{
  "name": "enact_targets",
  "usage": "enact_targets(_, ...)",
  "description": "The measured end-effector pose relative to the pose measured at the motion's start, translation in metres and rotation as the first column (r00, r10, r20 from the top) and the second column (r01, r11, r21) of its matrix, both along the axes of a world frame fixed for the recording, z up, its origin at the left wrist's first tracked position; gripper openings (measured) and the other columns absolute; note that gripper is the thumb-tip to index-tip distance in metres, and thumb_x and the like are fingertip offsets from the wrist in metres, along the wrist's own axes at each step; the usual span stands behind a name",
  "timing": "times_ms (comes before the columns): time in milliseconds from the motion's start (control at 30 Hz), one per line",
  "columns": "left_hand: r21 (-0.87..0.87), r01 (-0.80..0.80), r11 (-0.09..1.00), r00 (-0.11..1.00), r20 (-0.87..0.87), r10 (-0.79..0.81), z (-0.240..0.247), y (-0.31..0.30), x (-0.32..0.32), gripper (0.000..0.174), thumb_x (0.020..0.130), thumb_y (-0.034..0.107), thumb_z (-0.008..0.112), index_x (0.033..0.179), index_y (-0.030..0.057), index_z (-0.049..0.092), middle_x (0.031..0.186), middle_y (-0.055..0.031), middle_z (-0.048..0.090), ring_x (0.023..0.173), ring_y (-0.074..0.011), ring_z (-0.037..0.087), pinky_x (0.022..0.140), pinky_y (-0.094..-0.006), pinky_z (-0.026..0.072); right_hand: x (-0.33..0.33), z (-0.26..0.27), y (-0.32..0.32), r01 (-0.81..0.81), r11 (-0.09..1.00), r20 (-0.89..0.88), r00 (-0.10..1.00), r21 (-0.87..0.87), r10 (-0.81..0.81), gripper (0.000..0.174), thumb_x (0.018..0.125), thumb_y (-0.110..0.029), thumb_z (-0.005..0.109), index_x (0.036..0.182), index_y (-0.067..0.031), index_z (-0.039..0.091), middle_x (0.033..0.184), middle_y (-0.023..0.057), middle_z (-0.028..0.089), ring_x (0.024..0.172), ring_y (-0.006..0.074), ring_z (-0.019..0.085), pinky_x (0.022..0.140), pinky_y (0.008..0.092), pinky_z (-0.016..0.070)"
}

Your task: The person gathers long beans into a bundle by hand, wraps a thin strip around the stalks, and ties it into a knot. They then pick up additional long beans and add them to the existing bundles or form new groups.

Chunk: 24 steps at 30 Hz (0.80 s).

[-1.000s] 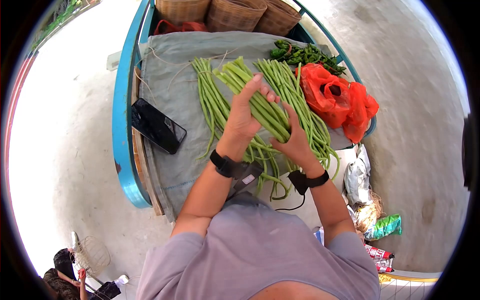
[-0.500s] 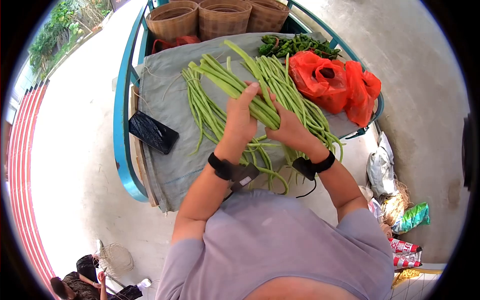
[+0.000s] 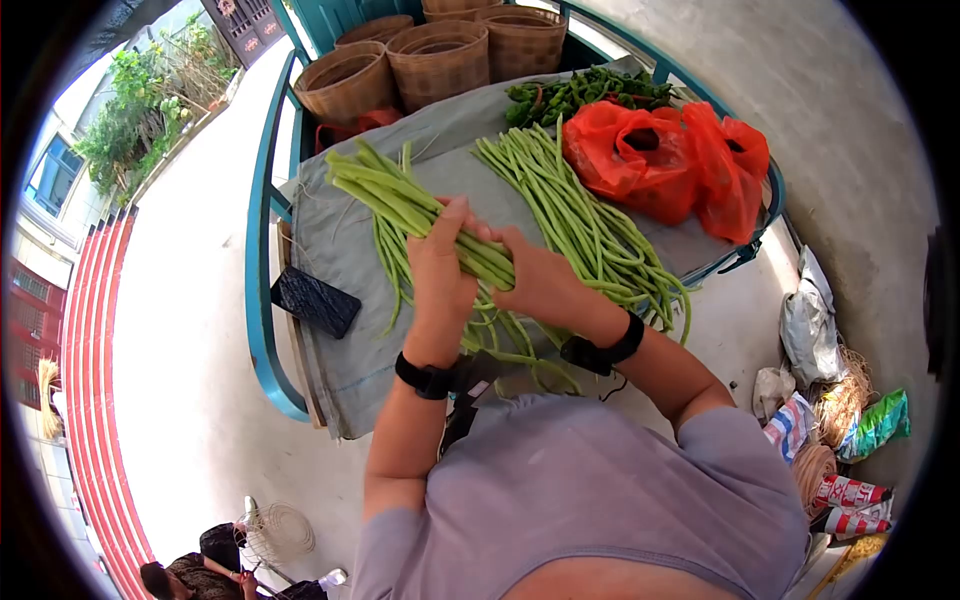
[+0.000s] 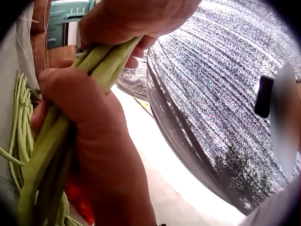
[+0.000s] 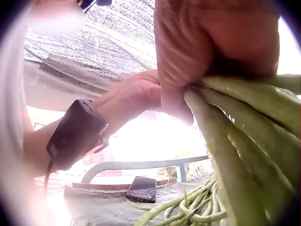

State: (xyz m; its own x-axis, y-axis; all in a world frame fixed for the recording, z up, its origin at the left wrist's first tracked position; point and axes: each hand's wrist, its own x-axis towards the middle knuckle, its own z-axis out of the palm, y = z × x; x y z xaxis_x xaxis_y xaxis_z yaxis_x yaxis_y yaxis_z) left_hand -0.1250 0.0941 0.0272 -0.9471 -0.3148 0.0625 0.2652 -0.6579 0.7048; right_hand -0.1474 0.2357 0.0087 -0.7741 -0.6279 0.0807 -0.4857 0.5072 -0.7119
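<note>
Both hands hold a bundle of green long beans [image 3: 400,200] above the grey cloth, its upper ends pointing to the far left. My left hand [image 3: 440,280] grips the middle of the bundle, thumb along the top. Close beside it, my right hand [image 3: 545,285] wraps the nearer end, as the left wrist view also shows. Below the bundle lie more long beans [image 3: 393,262], partly hidden by the left hand. A larger pile of long beans [image 3: 585,215] is spread to the right of the hands.
A blue metal frame [image 3: 262,250] borders the cloth [image 3: 360,375]. A black phone [image 3: 316,302] lies at the left edge. Red plastic bags [image 3: 640,165] and green peppers [image 3: 590,95] sit at the right. Woven baskets [image 3: 440,65] stand behind. Another person [image 3: 215,575] is at lower left.
Both hands have carried the bundle leftward, from between the two piles to over the left one. A bean that stuck out apart from the bundle now lies in with it. The head view has turned.
</note>
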Motion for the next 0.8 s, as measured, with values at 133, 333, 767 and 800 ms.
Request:
enact_targets(133, 0.172, -0.033, 0.985, 0.997, -0.065, 0.045, 0.012, -0.015, -0.005, 0.014, 0.088, 0.01, 0.062, 0.09, 0.0076, 0.049, 0.071, -0.0017, 0.052, 0.063, -0.016, 0.053, 0.069, -0.0366, 0.0493, -0.002, -0.005, 0.028, -0.003, 1.0, -0.089, 0.996, 0.006, 0.004, 0.097, 0.067, -0.029, 0.076, 0.145, -0.0174, 0.02, 0.104, 0.0172, 0.062, 0.09, 0.0353, 0.062, 0.076, 0.0409, 0.0483)
enact_targets(333, 0.253, 0.012, 0.967, 0.983, -0.181, 0.035, 0.055, -0.064, -0.019, 0.017, 0.088, 0.012, 0.062, 0.076, 0.0099, 0.05, 0.068, 0.0005, 0.054, 0.063, -0.0147, 0.053, 0.073, -0.0361, 0.0494, -0.013, -0.026, 0.086, 0.065, 0.992, -0.075, 0.996, 0.11, -0.057, 0.091, 0.066, -0.025, 0.075, 0.143, -0.0168, 0.026, 0.098, 0.012, 0.064, 0.085, 0.0317, 0.063, 0.073, 0.0392, 0.0481)
enact_targets(767, 0.737, 0.145, 0.661, 0.984, -0.034, -0.178, 0.011, -0.148, -0.055, 0.017, 0.083, 0.004, 0.055, 0.067, 0.0077, 0.049, 0.062, -0.0052, 0.052, 0.072, -0.0226, 0.052, 0.079, -0.0376, 0.0464, -0.021, 0.028, 0.182, -0.091, 0.985, 0.291, 0.956, 0.148, 0.045, 0.069, 0.071, -0.033, 0.074, 0.13, -0.0047, 0.05, 0.122, 0.0141, 0.056, 0.112, 0.0235, 0.052, 0.097, 0.035, 0.038)
enact_targets(800, 0.738, 0.168, 0.653, 0.979, -0.049, -0.196, 0.011, -0.144, -0.053, 0.016, 0.084, 0.004, 0.055, 0.069, 0.0068, 0.049, 0.062, -0.0055, 0.052, 0.07, -0.0219, 0.053, 0.079, -0.0367, 0.0464, -0.027, 0.031, 0.193, -0.126, 0.991, 0.35, 0.931, 0.043, 0.103, 0.075, 0.071, -0.039, 0.074, 0.132, -0.0046, 0.048, 0.128, 0.0134, 0.053, 0.121, 0.0241, 0.047, 0.102, 0.0352, 0.0339)
